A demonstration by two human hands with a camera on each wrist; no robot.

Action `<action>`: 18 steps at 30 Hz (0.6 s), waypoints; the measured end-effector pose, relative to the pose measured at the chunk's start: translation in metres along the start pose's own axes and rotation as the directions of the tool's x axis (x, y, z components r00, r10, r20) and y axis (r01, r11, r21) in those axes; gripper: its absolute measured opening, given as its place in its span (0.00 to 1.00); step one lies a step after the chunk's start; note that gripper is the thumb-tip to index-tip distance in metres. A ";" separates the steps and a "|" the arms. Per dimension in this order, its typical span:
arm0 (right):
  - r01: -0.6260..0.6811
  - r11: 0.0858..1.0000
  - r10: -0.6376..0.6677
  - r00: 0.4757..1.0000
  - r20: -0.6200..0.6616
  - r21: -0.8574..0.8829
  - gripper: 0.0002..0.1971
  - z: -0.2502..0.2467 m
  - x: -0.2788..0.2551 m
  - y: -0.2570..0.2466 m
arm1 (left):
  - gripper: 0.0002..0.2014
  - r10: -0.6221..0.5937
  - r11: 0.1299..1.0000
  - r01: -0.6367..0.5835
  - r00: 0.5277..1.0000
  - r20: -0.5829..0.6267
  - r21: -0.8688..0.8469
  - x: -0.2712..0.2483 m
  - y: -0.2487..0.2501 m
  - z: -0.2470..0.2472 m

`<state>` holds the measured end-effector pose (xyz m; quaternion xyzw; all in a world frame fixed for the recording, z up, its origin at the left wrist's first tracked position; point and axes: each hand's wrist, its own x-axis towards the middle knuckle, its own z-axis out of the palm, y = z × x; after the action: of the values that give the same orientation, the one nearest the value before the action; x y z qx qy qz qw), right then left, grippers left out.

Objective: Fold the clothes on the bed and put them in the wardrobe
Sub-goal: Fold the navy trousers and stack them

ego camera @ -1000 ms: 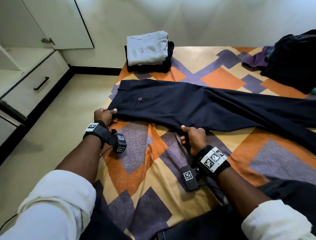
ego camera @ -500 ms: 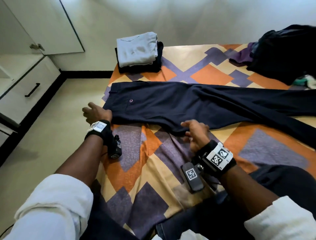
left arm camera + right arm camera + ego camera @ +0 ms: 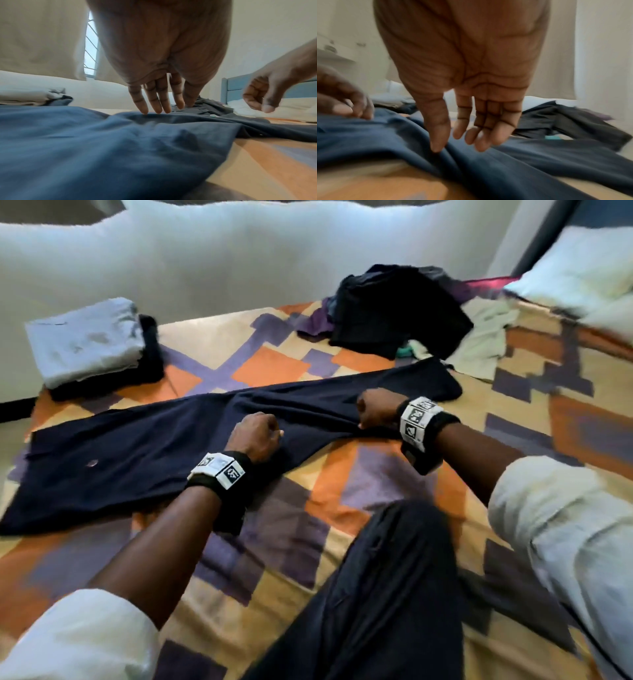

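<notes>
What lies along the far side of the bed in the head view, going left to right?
Folded stack → dark heap of unfolded clothes → pale crumpled garment → white pillow. The navy trousers stretch across in front of them, so they have no single place in the order.

You see navy trousers point(image 3: 144, 453) lying flat across the frame's middle, bunched mid-leg; a folded stack point(image 3: 89, 344) upper left; an unfolded heap point(image 3: 400, 309) upper right.
</notes>
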<state>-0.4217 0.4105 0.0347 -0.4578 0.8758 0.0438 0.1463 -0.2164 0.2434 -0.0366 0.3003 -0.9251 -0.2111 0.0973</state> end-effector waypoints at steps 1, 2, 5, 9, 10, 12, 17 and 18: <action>-0.062 0.998 0.063 0.998 0.008 -0.017 0.20 0.010 -0.004 0.029 | 0.07 0.022 1.000 -0.022 1.000 0.014 0.010 0.008 0.011 0.009; -0.120 0.992 0.121 0.993 0.018 -0.034 0.27 0.022 -0.007 0.055 | 0.07 0.037 0.999 -0.038 0.999 0.026 0.020 0.014 0.020 0.017; -0.223 0.961 0.231 0.972 0.032 -0.162 0.33 0.057 -0.028 0.118 | 0.09 0.053 0.995 -0.060 0.995 0.088 0.079 0.028 0.046 0.039; -0.287 0.955 0.297 0.925 -0.237 0.080 0.09 0.063 -0.036 0.175 | 0.21 -0.013 0.978 -0.027 0.982 0.188 0.207 0.038 0.059 0.066; -0.308 0.928 0.362 0.879 -0.312 0.208 0.08 0.061 -0.031 0.188 | 0.25 -0.023 0.972 -0.022 0.982 0.187 0.233 0.039 0.060 0.070; -0.310 0.850 0.473 0.804 -0.360 0.425 0.08 0.057 -0.021 0.207 | 0.34 -0.017 0.964 -0.033 0.983 0.184 0.264 0.044 0.063 0.074; -0.173 0.702 0.473 0.838 -0.271 0.691 0.21 0.068 -0.011 0.213 | 0.43 -0.041 0.944 -0.056 0.958 0.285 0.326 0.057 0.070 0.072; -0.159 0.670 0.457 0.858 -0.234 0.725 0.24 0.071 -0.011 0.215 | 0.41 -0.051 0.938 -0.057 0.953 0.299 0.342 0.059 0.071 0.073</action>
<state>-0.5757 0.5579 -0.0418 -0.2115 0.9053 -0.3505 0.1138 -0.3228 0.2842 -0.0663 0.2753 -0.9520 -0.0885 -0.1000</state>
